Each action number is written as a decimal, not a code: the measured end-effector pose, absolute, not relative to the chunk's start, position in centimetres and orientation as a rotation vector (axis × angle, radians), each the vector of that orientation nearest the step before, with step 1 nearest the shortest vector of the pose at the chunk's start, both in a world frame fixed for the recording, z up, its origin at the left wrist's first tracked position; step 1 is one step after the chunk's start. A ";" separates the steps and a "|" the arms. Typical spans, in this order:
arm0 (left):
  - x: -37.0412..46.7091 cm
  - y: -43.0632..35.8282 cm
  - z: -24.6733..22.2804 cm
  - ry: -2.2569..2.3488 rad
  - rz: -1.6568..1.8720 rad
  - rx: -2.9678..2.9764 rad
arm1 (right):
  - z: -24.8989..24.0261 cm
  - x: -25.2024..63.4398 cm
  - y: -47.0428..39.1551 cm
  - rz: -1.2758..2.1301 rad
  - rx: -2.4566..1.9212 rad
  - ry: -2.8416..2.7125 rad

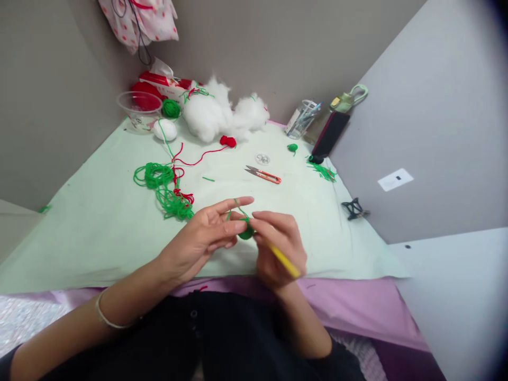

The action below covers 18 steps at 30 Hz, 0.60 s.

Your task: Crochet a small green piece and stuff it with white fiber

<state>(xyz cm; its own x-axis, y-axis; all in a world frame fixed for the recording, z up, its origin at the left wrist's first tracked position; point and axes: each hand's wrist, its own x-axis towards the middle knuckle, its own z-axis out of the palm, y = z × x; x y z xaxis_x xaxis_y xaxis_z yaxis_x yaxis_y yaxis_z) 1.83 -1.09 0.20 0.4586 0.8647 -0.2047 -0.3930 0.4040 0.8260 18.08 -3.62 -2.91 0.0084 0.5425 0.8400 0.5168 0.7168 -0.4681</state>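
My left hand [206,238] pinches a small green crochet piece [246,233], with green yarn looped over its raised forefinger. My right hand [280,246] grips a yellow-handled crochet hook [283,260] whose tip is at the green piece. Both hands meet above the near edge of a pale green cloth [99,233]. The yarn runs back to a tangled pile of green yarn [162,188] with red strands, left of the hands.
Orange thread snips [263,174] lie mid-cloth. White stuffing [222,114], a green yarn ball [171,108], a clear bowl [138,108], a small red piece [228,141] and a cup of tools [301,119] stand at the back. A black clip [355,209] lies at the right edge.
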 end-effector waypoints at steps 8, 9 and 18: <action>2.0 -0.8 0.0 0.653 0.984 0.883 | -1.6 18.0 -2.9 0.568 -0.833 -1.395; 2.1 -0.9 -0.1 0.662 1.008 0.911 | -1.7 17.8 -2.9 0.537 -0.842 -1.419; 2.1 -0.5 -0.4 0.657 0.890 0.637 | -2.9 17.7 -3.4 0.018 -0.908 -1.609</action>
<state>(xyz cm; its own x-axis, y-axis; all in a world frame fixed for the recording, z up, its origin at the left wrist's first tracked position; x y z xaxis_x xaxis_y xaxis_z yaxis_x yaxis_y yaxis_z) 2.13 -0.47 -0.38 0.4666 0.8498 -0.2452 -0.4850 0.4776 0.7326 17.66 -3.43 -2.88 0.0343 0.5543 0.8316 0.5360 0.6921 -0.4835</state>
